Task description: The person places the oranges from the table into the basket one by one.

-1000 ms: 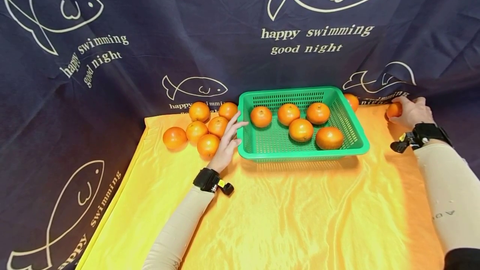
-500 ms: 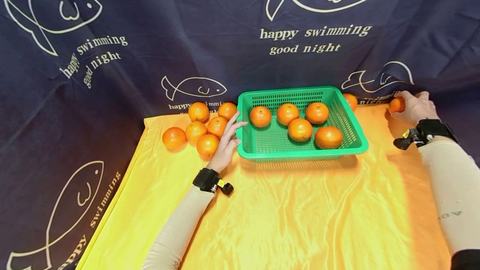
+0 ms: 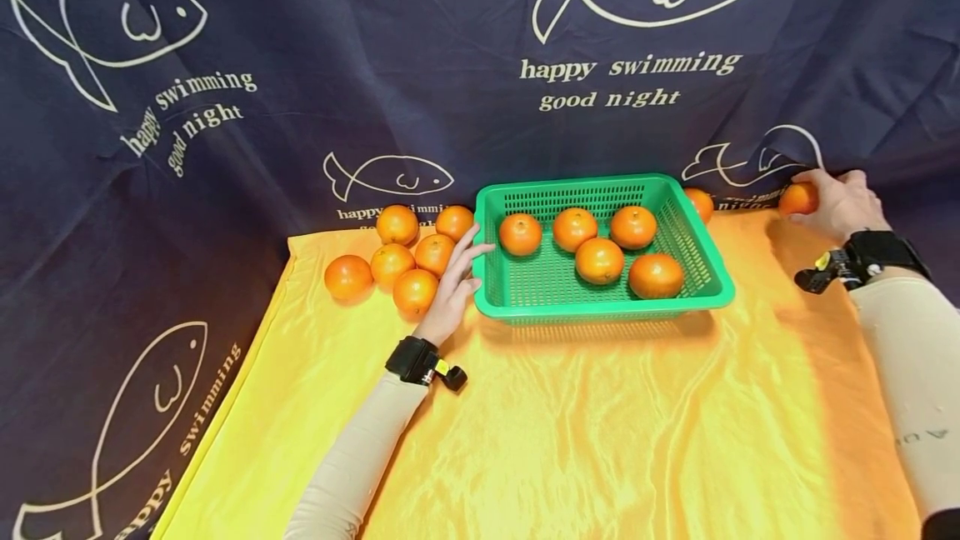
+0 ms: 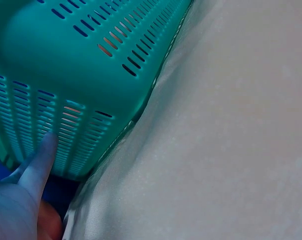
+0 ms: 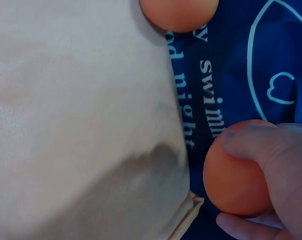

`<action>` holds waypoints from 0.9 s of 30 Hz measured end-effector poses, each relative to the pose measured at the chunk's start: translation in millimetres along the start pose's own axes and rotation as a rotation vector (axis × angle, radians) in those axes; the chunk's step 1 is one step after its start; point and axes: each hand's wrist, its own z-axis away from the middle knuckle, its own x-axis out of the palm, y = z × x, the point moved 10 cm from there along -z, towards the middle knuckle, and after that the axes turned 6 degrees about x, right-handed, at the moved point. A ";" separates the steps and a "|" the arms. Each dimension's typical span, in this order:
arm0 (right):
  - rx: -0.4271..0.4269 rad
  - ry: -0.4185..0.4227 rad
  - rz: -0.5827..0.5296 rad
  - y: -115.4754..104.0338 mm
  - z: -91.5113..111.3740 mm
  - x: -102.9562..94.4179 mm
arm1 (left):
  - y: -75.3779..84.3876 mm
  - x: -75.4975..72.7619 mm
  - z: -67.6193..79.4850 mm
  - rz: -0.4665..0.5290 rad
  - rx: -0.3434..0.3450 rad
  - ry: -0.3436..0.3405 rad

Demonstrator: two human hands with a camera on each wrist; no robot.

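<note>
In the head view my left hand (image 3: 450, 294) rests at the left end of a green plastic basket (image 3: 603, 307), fingers extended along its wall and rim. The left wrist view shows a fingertip against the slotted basket wall (image 4: 66, 65). Several oranges (image 3: 598, 261) sit inside the basket. At the far right my right hand (image 3: 843, 202) grips a single orange (image 3: 799, 198) at the back corner of the cloth. In the right wrist view, thumb and fingers go round this orange (image 5: 238, 175), which overlaps the dark curtain.
Several loose oranges (image 3: 393, 263) cluster left of the basket beside my left hand. One more orange (image 3: 699, 204) lies behind the basket's right end. A yellow-orange cloth (image 3: 570, 432) covers the table. A dark curtain (image 3: 420, 48) printed with fish stands along the back and left.
My right hand, with the orange in its grip, has shifted slightly right and toward the back. The left hand and basket stay where they were.
</note>
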 end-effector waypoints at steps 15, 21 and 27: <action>-0.101 -0.024 0.011 -53.7 1.8 -9.1 | 1.1 0.6 0.1 0.012 0.012 0.002; -0.123 -0.026 0.012 -79.5 4.8 -11.1 | 1.5 0.1 0.3 0.007 0.009 -0.001; -0.179 -0.013 0.012 -105.7 11.8 -14.3 | 0.8 -0.7 0.6 0.006 0.007 0.003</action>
